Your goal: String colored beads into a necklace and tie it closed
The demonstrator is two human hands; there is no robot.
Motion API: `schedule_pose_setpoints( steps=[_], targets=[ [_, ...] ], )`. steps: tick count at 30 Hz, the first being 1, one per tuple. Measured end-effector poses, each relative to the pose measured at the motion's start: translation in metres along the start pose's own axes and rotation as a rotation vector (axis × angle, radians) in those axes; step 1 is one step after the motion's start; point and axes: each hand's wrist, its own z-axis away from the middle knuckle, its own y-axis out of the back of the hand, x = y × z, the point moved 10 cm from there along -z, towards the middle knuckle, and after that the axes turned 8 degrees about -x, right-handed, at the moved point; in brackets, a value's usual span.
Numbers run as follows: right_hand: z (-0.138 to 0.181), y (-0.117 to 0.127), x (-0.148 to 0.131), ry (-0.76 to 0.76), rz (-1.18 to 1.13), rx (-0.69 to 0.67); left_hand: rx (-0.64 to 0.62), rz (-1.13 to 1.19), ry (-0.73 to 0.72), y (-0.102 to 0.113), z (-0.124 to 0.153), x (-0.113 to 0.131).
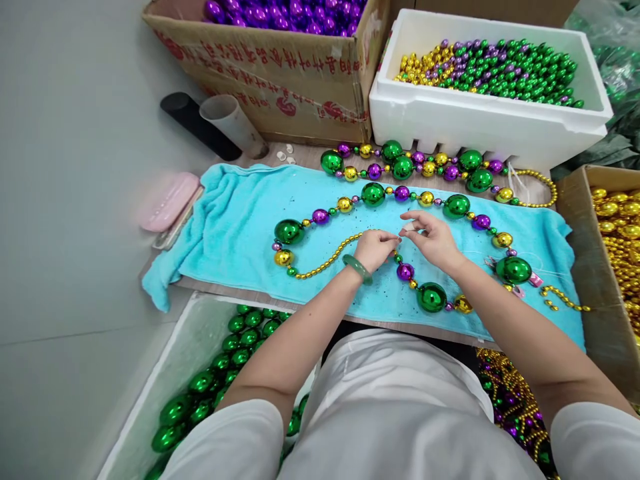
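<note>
A bead necklace (373, 194) with big green, gold and purple balls forms a loop on the blue towel (240, 200). My left hand (373, 252), a green bangle at its wrist, is closed in a pinch on the necklace, where the small gold beads (327, 267) meet the larger ones. Just right of it, my right hand (431, 240) has thumb and finger pressed together, the other fingers lifted. Something small and white shows at those fingertips; whether they hold a thread is too fine to see. The two hands' fingertips almost touch.
More strung beads (402, 167) lie behind the towel. A foam box (450, 120) and a cardboard box (280, 80) of beads stand at the back, another carton (595, 267) at right. Pink-handled scissors lie partly hidden near a short gold strand (565, 294). Two cups (230, 123) lean at left.
</note>
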Motion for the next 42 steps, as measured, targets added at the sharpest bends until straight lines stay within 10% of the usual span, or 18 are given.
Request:
schedule_pose_setpoints(
  steps=[11, 28, 37, 42],
  targets=[
    [-0.011, -0.015, -0.003, -0.01, 0.18, -0.1, -0.036, 0.191, 0.027, -0.006, 0.004, 0.004],
    [0.019, -0.057, -0.027, 0.243, 1.185, -0.208, -0.119, 0.702, 0.192, -0.019, 0.007, -0.015],
    [0.015, -0.045, -0.022, 0.236, 0.866, -0.238, -0.119, 0.75, 0.17, -0.017, 0.008, -0.016],
    [0.001, -0.024, 0.018, -0.21, 0.176, -0.325, -0.162, 0.574, -0.112, -0.008, 0.012, 0.005]
  ],
)
